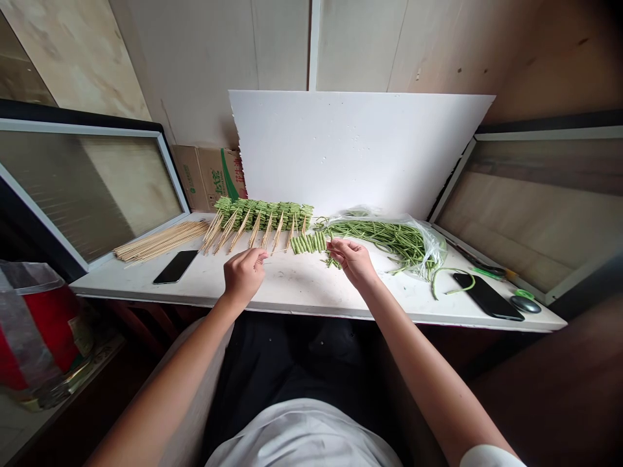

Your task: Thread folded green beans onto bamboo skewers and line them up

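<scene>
My left hand (244,275) pinches the thin end of a bamboo skewer (277,255), whose far part carries a short row of cut green long beans (307,243). That row hangs just left of my right hand (353,261), whose fingertips hold a green long bean (331,258). Behind the hands, finished bean skewers (257,215) lie side by side in a dense row, their bare sticks pointing toward me. A plastic bag of long beans (384,239) lies to the right of my right hand.
A bundle of bare skewers (160,241) and a black phone (176,266) lie left on the white table (302,292). To the right are another phone (487,296) and a computer mouse (525,304). A white foam board (355,149) leans behind, with a cardboard box (208,177) beside it.
</scene>
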### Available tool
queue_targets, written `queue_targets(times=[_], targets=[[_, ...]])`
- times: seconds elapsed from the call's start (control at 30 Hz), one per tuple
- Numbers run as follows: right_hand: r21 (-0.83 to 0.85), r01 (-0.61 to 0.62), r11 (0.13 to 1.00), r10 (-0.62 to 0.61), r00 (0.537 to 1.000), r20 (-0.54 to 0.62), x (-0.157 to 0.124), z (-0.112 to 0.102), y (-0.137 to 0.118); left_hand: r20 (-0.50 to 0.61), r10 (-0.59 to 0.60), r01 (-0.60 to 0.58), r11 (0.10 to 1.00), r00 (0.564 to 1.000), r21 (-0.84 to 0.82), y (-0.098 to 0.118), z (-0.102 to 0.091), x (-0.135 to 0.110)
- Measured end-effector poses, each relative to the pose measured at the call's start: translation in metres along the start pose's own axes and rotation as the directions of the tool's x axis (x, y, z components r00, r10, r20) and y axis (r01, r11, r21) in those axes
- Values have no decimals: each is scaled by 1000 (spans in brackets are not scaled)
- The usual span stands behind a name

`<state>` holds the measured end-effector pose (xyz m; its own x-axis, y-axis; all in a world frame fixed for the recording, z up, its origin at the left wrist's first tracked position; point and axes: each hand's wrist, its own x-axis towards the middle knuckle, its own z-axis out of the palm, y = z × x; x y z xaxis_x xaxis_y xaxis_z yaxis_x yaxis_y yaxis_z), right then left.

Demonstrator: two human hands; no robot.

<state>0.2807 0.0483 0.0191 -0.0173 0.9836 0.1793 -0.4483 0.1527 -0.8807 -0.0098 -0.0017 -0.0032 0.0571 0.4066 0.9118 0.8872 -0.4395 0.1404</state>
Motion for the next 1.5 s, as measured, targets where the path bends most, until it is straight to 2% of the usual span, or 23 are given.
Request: queue_targets(times=[0.23, 0.4, 0.53, 0.7, 1.0, 1.4, 1.5], targets=[[-46, -9, 999, 10, 999, 38, -7, 5, -12, 5, -41, 41, 999, 999, -22, 1, 0, 0], [-72, -1, 997, 1, 1000, 2, -8, 6, -10, -17, -9, 9, 999, 1000, -40, 0, 0, 1], [-105, 43, 994, -41, 999, 18, -8, 6, -7, -15, 17, -17, 999, 1000, -32, -2, -1, 1], [-130, 90, 987, -86, 996, 35, -10, 8, -4, 0, 13, -13, 1000, 1000, -7, -4, -1, 1], [-145, 97, 985, -95, 995, 19, -8, 8, 5, 9, 19, -19, 1000, 1000, 10, -6, -3, 3], [-189, 185, 965, -180, 983, 45, -15, 14, -4, 15, 75, -76, 997, 997, 32, -7, -4, 2], [-175, 166, 971, -162, 986, 39, -15, 14, -2, -7, 84, -84, 996, 996, 17, -7, -4, 2]])
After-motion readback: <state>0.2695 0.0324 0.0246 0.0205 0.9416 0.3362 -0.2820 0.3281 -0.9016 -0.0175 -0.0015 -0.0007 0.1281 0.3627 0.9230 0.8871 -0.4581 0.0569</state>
